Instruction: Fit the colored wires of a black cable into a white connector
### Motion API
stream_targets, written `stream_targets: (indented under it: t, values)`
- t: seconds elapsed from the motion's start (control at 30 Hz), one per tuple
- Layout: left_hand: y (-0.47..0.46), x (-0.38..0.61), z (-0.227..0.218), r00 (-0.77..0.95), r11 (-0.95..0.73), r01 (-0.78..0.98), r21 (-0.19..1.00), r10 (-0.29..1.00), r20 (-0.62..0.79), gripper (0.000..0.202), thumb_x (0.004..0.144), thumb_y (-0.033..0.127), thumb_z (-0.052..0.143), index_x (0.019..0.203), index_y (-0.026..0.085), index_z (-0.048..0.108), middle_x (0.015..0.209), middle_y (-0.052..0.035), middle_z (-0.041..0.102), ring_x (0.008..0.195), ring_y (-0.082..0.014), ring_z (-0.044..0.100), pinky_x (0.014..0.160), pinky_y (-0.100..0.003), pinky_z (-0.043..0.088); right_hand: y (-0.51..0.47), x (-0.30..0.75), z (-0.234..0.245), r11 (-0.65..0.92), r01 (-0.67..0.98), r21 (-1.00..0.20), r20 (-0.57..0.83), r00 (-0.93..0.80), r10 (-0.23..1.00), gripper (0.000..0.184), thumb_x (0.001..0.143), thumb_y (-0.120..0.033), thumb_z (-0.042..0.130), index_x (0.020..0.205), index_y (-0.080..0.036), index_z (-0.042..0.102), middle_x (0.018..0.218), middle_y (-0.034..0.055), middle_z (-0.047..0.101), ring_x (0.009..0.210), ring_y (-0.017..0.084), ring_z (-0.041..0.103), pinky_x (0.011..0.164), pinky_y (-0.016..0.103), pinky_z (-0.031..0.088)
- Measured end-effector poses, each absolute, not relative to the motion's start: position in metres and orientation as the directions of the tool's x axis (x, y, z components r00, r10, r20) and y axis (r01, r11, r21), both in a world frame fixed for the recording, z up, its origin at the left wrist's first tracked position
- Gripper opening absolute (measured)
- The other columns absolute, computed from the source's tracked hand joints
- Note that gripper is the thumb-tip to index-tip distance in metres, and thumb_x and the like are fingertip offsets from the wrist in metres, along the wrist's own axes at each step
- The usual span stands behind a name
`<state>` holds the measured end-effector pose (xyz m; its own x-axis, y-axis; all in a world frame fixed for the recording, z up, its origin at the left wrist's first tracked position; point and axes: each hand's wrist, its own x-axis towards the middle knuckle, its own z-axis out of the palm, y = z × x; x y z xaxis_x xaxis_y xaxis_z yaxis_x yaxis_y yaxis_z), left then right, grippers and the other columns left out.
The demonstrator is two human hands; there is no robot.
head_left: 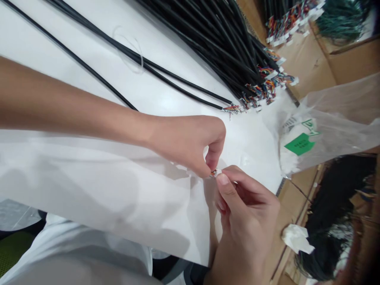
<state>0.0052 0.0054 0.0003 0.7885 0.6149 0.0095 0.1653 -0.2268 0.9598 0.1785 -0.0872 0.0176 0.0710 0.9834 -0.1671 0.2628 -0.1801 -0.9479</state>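
My left hand [187, 142] reaches in from the left and pinches a few thin coloured wires [213, 173] between thumb and finger. Fingertips of my right hand [246, 209] close on a small white connector [218, 172] at the end of these wires. Both hands nearly touch above the white table. A single black cable [89, 71] runs in from the upper left and disappears beneath my left forearm; whether the wires belong to it is hidden. Just beyond my left hand lie two black cables [184, 85] with bare coloured wire ends.
A thick bundle of black cables [208, 35] with white-tipped coloured wires lies at the top. Clear plastic bag [323, 130] with a green label sits at the right table edge. Cardboard boxes [347, 63] hold green and black wires. A crumpled white piece [297, 237] lies lower right.
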Motion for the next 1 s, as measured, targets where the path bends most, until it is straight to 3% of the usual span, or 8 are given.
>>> stream_targets:
  t: [0.2,0.43,0.57,0.8,1.0]
  values:
    - [0.006,0.007,-0.002,0.785,-0.295,0.136,0.946,0.615,0.079,0.007,0.068,0.008,0.062,0.069,0.009,0.069,0.073,-0.0026,0.067,0.055,-0.0082,0.05,0.046,-0.02,0.036,-0.09,0.173,0.018,-0.111,0.359,-0.927,-0.074,0.117,0.99,0.006,0.08,-0.014,0.069,0.076,-0.018,0.068,0.064,-0.0011,0.051,0.048,0.006,0.038,0.039,0.021,0.023]
    - [0.005,0.008,-0.002,0.786,-0.284,0.148,0.947,0.615,0.062,0.005,0.071,0.008,0.063,0.072,0.009,0.068,0.073,-0.0012,0.065,0.063,-0.0092,0.052,0.052,-0.02,0.037,-0.096,0.168,0.017,0.005,0.534,-0.845,0.056,0.078,0.995,0.006,0.081,-0.012,0.067,0.08,-0.019,0.066,0.069,-0.0008,0.053,0.057,0.009,0.046,0.046,0.024,0.032]
    - [0.004,0.006,-0.001,0.767,-0.254,0.148,0.956,0.639,0.051,0.008,0.071,0.01,0.061,0.072,0.009,0.069,0.075,-0.0027,0.064,0.063,-0.0102,0.052,0.052,-0.021,0.037,-0.092,0.167,0.017,-0.03,0.483,-0.875,0.035,0.126,0.991,0.007,0.081,-0.013,0.067,0.076,-0.018,0.067,0.065,-0.0001,0.051,0.055,0.009,0.043,0.044,0.024,0.028]
    - [0.007,0.005,0.002,0.733,-0.165,0.188,0.968,0.68,-0.026,0.006,0.072,0.012,0.063,0.072,0.012,0.07,0.07,0.0002,0.062,0.054,-0.0075,0.049,0.05,-0.019,0.035,-0.085,0.175,0.021,-0.174,0.305,-0.936,-0.13,0.158,0.979,0.008,0.085,-0.02,0.063,0.079,-0.019,0.068,0.061,-0.0021,0.045,0.044,0.005,0.036,0.039,0.023,0.023]
    - [0.009,0.006,-0.003,0.727,-0.075,0.009,0.997,0.686,0.045,0.009,0.068,0.004,0.065,0.07,0.013,0.065,0.061,0.0027,0.056,0.047,-0.0054,0.047,0.049,-0.02,0.034,-0.083,0.18,0.016,-0.145,0.316,-0.938,-0.119,0.102,0.988,0.009,0.085,-0.019,0.062,0.087,-0.022,0.071,0.073,-0.0008,0.053,0.043,0.003,0.036,0.036,0.02,0.024]
